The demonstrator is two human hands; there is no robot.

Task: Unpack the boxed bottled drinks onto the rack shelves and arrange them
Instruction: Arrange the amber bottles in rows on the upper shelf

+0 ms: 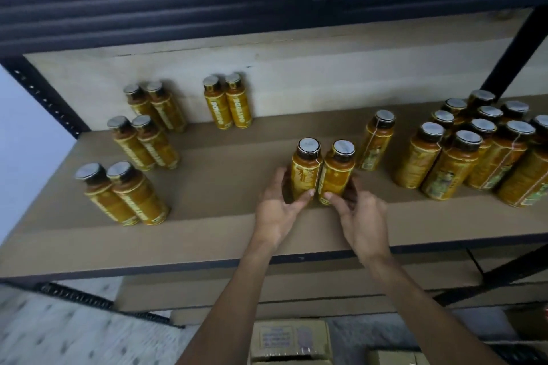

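Four bottle pairs (155,147) stood left on the shelf (225,181). Middle pair (305,175) stood centre; cluster (462,163) right. Boxes (292,338) lay below.

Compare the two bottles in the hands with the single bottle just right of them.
The held pair stands side by side, touching; the single bottle stands alone. The left hand and right hand grip the held pair; nothing touches the single bottle. The held pair sits nearer the front of the shelf; the single bottle is farther back. Both are upright, with yellow labels and silver-topped caps.
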